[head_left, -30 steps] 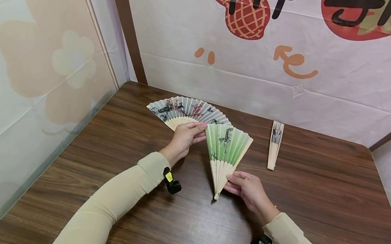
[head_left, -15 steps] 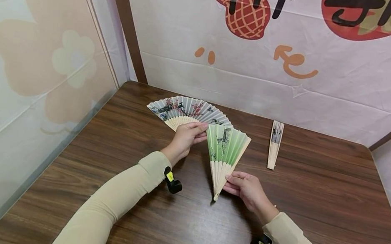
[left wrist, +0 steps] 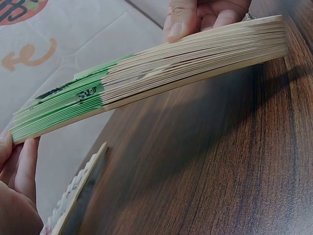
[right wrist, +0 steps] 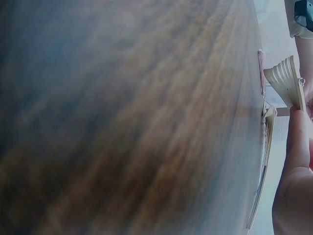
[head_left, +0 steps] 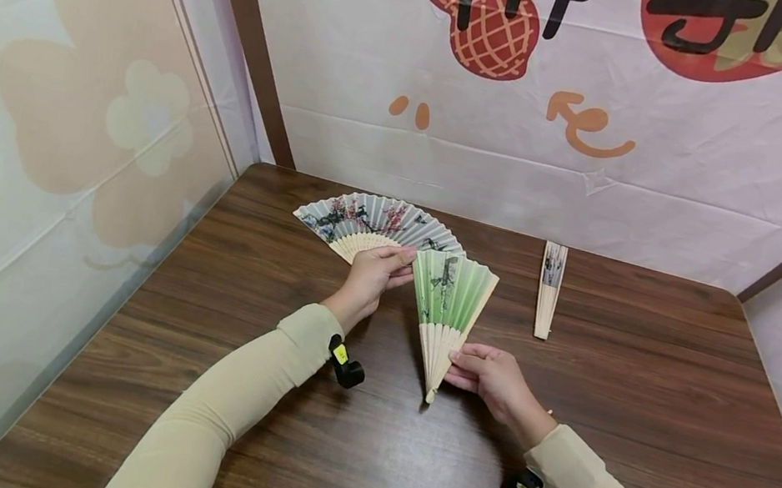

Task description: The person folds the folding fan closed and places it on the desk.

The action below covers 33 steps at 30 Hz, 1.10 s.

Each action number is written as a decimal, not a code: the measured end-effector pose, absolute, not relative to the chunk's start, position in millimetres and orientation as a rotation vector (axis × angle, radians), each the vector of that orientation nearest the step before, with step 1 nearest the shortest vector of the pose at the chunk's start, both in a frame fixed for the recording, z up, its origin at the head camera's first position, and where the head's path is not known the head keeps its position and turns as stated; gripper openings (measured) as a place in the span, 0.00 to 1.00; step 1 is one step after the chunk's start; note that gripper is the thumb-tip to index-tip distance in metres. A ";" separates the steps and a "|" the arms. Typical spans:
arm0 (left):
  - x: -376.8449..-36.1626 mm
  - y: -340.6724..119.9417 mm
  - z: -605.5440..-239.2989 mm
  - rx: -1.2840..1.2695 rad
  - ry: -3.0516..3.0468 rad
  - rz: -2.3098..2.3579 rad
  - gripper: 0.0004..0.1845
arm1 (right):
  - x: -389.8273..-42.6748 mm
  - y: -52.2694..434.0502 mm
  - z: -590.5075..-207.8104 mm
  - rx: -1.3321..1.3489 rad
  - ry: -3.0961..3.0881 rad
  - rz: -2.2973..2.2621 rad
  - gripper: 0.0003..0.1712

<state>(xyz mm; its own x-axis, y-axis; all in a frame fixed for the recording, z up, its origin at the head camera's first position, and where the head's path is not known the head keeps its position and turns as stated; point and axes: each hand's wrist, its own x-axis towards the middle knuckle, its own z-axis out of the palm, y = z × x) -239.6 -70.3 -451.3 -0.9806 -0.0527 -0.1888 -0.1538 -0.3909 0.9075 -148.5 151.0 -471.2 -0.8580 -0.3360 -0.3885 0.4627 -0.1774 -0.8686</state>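
A green folding fan (head_left: pixel 455 291) with pale wooden ribs is held partly spread above the table, its pivot end toward me. My left hand (head_left: pixel 372 282) pinches its upper left corner between thumb and fingers. Lower down on the other side, my right hand (head_left: pixel 496 378) grips the outer rib near the pivot. Side on in the left wrist view, the green fan's ribs (left wrist: pixel 195 61) lie stacked close together. Behind my left hand a grey-white folding fan (head_left: pixel 394 223) with pink blossoms lies spread open, partly covered by the hand and the green fan.
A folded fan (head_left: pixel 548 291) with pale ribs lies at the back right of the brown wooden table (head_left: pixel 643 383). A printed cloth backdrop (head_left: pixel 360 45) rises right behind the table's far edge, and another cloth panel (head_left: pixel 78 104) stands along the left.
The green fan has narrowed slightly, its right edge drawing in to the left. My right hand has shifted a little left with it; my left hand has barely moved.
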 end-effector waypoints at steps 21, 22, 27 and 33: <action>-238.0 -66.9 -451.8 -0.240 1.735 2.504 0.13 | -147.0 147.5 -470.7 0.153 1.623 -2.031 0.08; -238.1 -66.8 -451.9 -0.240 1.738 2.503 0.13 | -147.1 147.4 -471.0 0.151 1.628 -2.029 0.09; -238.7 -66.0 -452.4 -0.245 1.752 2.504 0.14 | -147.3 147.2 -472.6 0.144 1.654 -2.024 0.13; -238.8 -64.6 -452.3 -0.239 1.767 2.502 0.13 | -147.8 147.0 -474.0 0.143 1.666 -2.021 0.13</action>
<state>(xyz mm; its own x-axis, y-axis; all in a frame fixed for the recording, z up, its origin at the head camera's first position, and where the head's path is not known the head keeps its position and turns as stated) -238.8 -64.6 -452.3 -0.9855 -0.0330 -0.1666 -0.1460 -0.3366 0.9303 -147.8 147.0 -474.0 -0.8632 -0.3168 -0.3931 0.4463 -0.1149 -0.8875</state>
